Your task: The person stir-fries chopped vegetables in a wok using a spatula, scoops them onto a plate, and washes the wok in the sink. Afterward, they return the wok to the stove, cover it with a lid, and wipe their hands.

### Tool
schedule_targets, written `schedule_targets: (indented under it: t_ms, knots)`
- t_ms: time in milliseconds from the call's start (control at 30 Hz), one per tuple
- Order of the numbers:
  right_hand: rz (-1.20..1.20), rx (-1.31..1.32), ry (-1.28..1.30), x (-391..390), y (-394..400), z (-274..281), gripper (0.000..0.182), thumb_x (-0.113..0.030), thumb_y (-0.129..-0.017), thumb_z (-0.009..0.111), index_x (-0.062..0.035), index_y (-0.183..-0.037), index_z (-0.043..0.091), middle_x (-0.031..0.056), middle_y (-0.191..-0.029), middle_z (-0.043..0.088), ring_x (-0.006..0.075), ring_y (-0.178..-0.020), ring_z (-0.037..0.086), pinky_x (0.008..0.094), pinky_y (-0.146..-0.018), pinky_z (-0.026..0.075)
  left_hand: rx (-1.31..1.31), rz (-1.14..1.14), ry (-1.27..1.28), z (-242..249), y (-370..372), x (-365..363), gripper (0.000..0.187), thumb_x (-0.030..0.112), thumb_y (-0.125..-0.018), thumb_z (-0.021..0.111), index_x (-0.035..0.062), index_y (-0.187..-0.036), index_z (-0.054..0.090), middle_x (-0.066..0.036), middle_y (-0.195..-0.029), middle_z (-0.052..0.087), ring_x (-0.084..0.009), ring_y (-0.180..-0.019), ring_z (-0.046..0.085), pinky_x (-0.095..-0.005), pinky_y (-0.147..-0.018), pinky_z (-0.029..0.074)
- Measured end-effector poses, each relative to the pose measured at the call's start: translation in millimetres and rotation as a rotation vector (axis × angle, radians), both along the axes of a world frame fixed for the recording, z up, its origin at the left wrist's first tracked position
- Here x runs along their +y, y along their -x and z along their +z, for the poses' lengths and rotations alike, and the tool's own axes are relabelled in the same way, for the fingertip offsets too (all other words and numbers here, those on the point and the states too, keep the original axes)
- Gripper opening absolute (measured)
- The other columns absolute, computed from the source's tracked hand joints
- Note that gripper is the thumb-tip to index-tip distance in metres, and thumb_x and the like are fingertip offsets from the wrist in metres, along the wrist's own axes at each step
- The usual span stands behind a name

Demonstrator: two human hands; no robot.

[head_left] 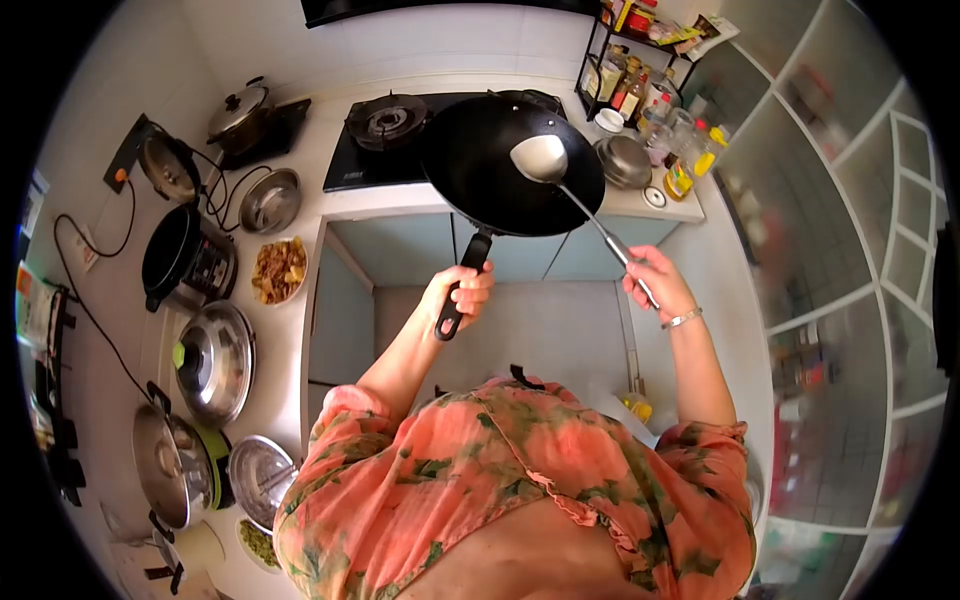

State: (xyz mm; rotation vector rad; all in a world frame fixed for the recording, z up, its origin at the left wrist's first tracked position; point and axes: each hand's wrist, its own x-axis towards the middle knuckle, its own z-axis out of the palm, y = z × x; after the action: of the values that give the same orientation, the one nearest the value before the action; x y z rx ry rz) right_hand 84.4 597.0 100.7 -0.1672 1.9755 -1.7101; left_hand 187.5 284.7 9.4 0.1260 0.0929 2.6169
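My left hand (460, 299) is wrapped round the black handle of a large dark wok (470, 165), which sits over the right side of the gas stove (345, 160). In my right hand (658, 280) is the metal handle of a wok spatula (541, 158). Its broad silver blade overlaps the right part of the wok's inside. The dark inner surface shows no food.
Left of me, the counter holds a plate of cooked food (279, 271), a steel bowl (270, 200), a black cooker pot (172, 258) and a domed lid (216, 362). Bottles (632, 95) crowd a rack at back right, beside a metal bowl (624, 162).
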Motion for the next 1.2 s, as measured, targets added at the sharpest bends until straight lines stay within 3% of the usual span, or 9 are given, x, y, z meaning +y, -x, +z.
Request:
schedule_targets:
  t_ms: [267, 467, 633, 767, 867, 1067, 1200]
  knots:
    - [-0.118, 0.013, 0.016, -71, 187, 7, 0.027, -0.016, -0.085, 0.056, -0.0041, -0.108, 0.046, 0.0083, -0.065, 0.057, 0.0097, -0.042, 0.044, 0.023, -0.036, 0.029, 0.043, -0.007, -0.024, -7, 208, -53, 0.015, 0.006, -0.084, 0.048, 0.0005, -0.098, 0.047, 0.002, -0.067, 0.041, -0.004, -0.046, 0.039, -0.0185, -0.042, 0.036]
    - [-0.187, -0.102, 0.051, -134, 277, -3, 0.023, -0.016, -0.084, 0.058, -0.0062, -0.102, 0.049, 0.0086, -0.065, 0.058, 0.0095, -0.044, 0.047, 0.0212, -0.036, 0.032, -0.013, -0.097, -0.082, -28, 308, -91, 0.013, 0.007, -0.083, 0.047, 0.0021, -0.095, 0.051, 0.003, -0.064, 0.041, -0.0041, -0.046, 0.039, -0.018, -0.043, 0.037]
    - [-0.196, -0.22, -0.005, -166, 328, -27, 0.024, -0.017, -0.083, 0.06, -0.0075, -0.103, 0.051, 0.0086, -0.067, 0.059, 0.0087, -0.043, 0.046, 0.0193, -0.036, 0.033, -0.052, -0.138, -0.115, -41, 337, -112, 0.01, 0.007, -0.083, 0.048, 0.0051, -0.091, 0.054, 0.004, -0.061, 0.04, -0.0039, -0.046, 0.038, -0.0178, -0.042, 0.035]
    - [-0.162, -0.226, -0.009, -177, 356, -51, 0.023, -0.016, -0.084, 0.057, -0.0041, -0.103, 0.049, 0.0093, -0.066, 0.058, 0.0098, -0.044, 0.048, 0.021, -0.035, 0.033, -0.012, -0.089, -0.031, -52, 342, -117, 0.016, 0.006, -0.082, 0.048, 0.0052, -0.098, 0.05, 0.003, -0.063, 0.038, -0.0042, -0.045, 0.036, -0.017, -0.04, 0.034]
    - [-0.178, -0.267, -0.024, -184, 374, -56, 0.024, -0.015, -0.085, 0.055, -0.006, -0.106, 0.048, 0.009, -0.065, 0.058, 0.0103, -0.044, 0.048, 0.0215, -0.034, 0.034, -0.035, -0.164, -0.171, -58, 350, -107, 0.017, 0.007, -0.082, 0.047, 0.0054, -0.099, 0.05, 0.003, -0.061, 0.036, -0.0053, -0.045, 0.036, -0.0188, -0.041, 0.035]
    - [-0.08, -0.246, -0.165, -174, 390, -52, 0.022, -0.016, -0.085, 0.054, -0.0074, -0.104, 0.048, 0.0091, -0.069, 0.061, 0.0107, -0.045, 0.05, 0.022, -0.036, 0.037, -0.082, -0.145, -0.122, -60, 356, -124, 0.017, 0.009, -0.082, 0.047, 0.0055, -0.099, 0.048, 0.002, -0.062, 0.038, -0.0061, -0.046, 0.038, -0.018, -0.041, 0.035]
    - [-0.014, -0.223, -0.257, -173, 384, -40, 0.024, -0.023, -0.087, 0.054, -0.009, -0.106, 0.049, 0.0079, -0.071, 0.062, 0.0119, -0.048, 0.053, 0.0252, -0.044, 0.046, -0.146, -0.025, 0.209, -52, 352, -120, 0.023, 0.013, -0.081, 0.052, 0.0041, -0.102, 0.049, 0.0, -0.065, 0.042, -0.0093, -0.049, 0.04, -0.0208, -0.042, 0.037]
